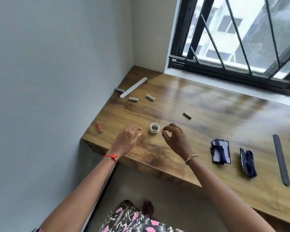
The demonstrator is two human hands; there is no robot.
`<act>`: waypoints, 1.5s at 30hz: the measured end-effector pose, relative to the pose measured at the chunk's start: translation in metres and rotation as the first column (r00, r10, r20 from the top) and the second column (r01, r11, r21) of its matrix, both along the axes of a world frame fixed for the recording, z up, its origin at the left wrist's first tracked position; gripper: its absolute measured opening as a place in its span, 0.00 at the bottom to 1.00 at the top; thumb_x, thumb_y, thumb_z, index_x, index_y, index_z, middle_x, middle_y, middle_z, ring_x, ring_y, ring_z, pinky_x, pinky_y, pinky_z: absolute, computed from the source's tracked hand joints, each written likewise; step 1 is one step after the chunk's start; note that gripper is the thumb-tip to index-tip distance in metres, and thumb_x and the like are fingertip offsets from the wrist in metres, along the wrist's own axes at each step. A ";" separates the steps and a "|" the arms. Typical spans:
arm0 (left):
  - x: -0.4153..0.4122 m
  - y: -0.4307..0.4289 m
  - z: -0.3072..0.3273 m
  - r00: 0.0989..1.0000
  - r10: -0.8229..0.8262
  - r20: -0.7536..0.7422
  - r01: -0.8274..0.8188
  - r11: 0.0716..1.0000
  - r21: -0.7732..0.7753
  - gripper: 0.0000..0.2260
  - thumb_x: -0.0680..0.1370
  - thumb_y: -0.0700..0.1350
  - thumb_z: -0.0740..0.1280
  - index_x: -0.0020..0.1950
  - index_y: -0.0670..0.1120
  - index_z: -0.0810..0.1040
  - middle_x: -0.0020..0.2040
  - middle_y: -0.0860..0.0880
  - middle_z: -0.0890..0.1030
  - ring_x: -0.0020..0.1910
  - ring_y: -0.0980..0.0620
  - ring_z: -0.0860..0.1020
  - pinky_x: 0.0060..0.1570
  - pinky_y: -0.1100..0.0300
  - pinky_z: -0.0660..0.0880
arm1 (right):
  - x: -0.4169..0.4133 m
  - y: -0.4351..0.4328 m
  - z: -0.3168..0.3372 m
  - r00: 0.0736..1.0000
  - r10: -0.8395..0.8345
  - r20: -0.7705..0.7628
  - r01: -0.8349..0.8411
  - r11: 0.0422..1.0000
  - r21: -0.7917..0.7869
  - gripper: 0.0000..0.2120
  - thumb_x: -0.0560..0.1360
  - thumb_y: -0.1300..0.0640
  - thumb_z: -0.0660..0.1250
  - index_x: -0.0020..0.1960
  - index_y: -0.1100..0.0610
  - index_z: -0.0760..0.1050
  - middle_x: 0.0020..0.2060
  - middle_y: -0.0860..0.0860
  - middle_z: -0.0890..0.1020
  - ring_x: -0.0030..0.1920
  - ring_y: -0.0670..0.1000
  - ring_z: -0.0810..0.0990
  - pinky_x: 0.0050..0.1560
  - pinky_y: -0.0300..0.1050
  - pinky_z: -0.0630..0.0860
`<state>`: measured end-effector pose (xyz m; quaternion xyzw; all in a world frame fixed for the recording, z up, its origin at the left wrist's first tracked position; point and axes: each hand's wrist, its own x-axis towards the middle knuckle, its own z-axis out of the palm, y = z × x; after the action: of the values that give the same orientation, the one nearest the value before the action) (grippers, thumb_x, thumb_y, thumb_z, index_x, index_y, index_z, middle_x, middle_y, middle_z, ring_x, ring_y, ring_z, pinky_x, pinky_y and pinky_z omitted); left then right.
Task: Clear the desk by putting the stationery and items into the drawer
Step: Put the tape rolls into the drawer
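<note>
We are at the picking-up step, and most things are not yet cleared from the desk [208, 114]. The small white tape roll [154, 128] stands on the wood between both hands. Our left hand [127, 138] is at 9 o'clock from it, with relaxed, spread fingers that hold nothing. Our right hand [174, 138] is at 3 o'clock, with thumb and forefinger curled toward each other; we cannot tell if they pinch anything. A red battery [99, 127] lies farther at 9 o'clock, a white flat stick [133, 87] at 11 o'clock, and two dark cases [220, 153] at 4 o'clock. We judge the next move is to close the fingers on the roll and carry it to the drawer, which is not in view and may need opening.
</note>
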<state>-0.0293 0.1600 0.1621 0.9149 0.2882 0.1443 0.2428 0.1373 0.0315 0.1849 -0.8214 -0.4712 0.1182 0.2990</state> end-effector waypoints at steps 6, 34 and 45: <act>0.018 0.047 -0.007 1.000 0.005 -0.019 -0.005 1.000 -0.025 0.12 0.78 0.41 0.62 0.61 0.40 0.75 0.59 0.44 0.78 0.62 0.48 0.74 0.63 0.57 0.70 | 0.026 0.049 -0.002 1.000 0.011 -0.004 -0.011 1.000 0.007 0.08 0.76 0.57 0.65 0.47 0.61 0.80 0.43 0.55 0.79 0.40 0.54 0.77 0.39 0.40 0.67; 0.119 0.239 -0.019 0.977 0.122 -0.173 -0.097 0.984 0.149 0.13 0.78 0.43 0.62 0.59 0.38 0.74 0.56 0.40 0.77 0.59 0.42 0.71 0.57 0.52 0.68 | 0.084 0.218 -0.010 0.997 -0.069 -0.039 0.066 0.995 -0.073 0.08 0.76 0.57 0.64 0.48 0.60 0.79 0.44 0.55 0.79 0.44 0.55 0.78 0.44 0.48 0.74; 0.150 0.251 -0.022 0.950 0.176 -0.259 -0.178 0.984 0.014 0.10 0.78 0.37 0.60 0.57 0.36 0.74 0.57 0.39 0.75 0.59 0.40 0.70 0.59 0.50 0.67 | 0.103 0.216 -0.009 0.992 -0.119 -0.045 0.117 0.992 -0.057 0.08 0.76 0.59 0.63 0.49 0.60 0.79 0.45 0.54 0.79 0.45 0.52 0.77 0.46 0.45 0.73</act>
<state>0.1209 0.4107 0.1402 0.8953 0.3989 0.0434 0.1935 0.2407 0.2474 0.1762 -0.8524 -0.4111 0.1327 0.2945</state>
